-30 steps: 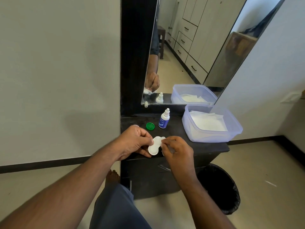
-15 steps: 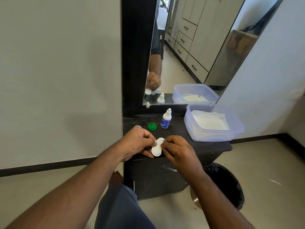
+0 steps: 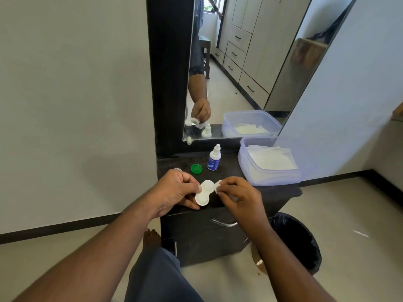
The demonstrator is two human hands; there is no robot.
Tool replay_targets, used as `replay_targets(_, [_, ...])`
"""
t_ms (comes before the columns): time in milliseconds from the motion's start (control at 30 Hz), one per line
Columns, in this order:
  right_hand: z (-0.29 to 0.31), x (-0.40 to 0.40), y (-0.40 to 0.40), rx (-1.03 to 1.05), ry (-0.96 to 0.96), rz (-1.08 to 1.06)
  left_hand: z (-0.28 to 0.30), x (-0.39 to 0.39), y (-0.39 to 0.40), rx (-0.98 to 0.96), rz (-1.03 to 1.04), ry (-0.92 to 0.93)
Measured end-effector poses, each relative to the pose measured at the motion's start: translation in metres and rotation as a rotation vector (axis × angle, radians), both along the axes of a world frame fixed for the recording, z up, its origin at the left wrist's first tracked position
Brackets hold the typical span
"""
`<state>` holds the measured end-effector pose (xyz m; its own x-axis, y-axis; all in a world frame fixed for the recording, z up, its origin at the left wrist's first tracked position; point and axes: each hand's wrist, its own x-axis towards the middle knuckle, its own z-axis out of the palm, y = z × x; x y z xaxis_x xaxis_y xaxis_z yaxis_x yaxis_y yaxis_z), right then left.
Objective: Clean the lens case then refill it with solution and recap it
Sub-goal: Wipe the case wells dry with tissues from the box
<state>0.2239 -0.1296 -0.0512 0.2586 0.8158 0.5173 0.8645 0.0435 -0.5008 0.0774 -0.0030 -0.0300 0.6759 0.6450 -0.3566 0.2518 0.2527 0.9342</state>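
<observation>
Lens case [image 3: 204, 193] sits pinched in your left hand [image 3: 174, 191] above the counter's [image 3: 281, 189] front edge; just beside it, your right hand [image 3: 239, 198] pinches a small white wipe [image 3: 217, 185].

A single head-worn wide-angle view looks forward and steeply down from above the person's forearms, close over a dark dresser top [image 3: 279, 192], facing its mirror [image 3: 250, 62] and the wall; floor fills the lower edges, with no second view
</observation>
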Motion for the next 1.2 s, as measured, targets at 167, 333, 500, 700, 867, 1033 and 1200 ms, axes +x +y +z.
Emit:
replay_targets(167, [0.002,-0.002,0.010,-0.001,0.168,-0.022,0.001,0.000,0.000,0.007,-0.022,0.002])
replay_targets(333, [-0.003,-0.011,0.004,0.017,0.250,-0.070,0.000,-0.001,-0.001,-0.015,0.040,-0.026])
replay_targets(500, [-0.005,-0.014,0.007,-0.003,0.264,-0.129,-0.002,-0.001,0.000,0.026,0.003,-0.006])
replay_targets(700, [-0.005,-0.026,0.006,-0.025,0.256,-0.208,-0.004,-0.002,-0.002,0.084,0.000,0.005])
replay_targets(867, [0.001,-0.030,0.009,-0.071,0.211,-0.217,-0.002,-0.001,-0.004,0.103,-0.020,0.011])
replay_targets(1033, [-0.005,-0.029,0.005,-0.105,-0.054,-0.028,-0.002,-0.002,-0.005,0.080,0.012,-0.010])
replay_targets(1200, [-0.003,-0.026,0.004,-0.131,-0.118,-0.002,0.000,-0.003,-0.005,0.084,-0.019,-0.001])
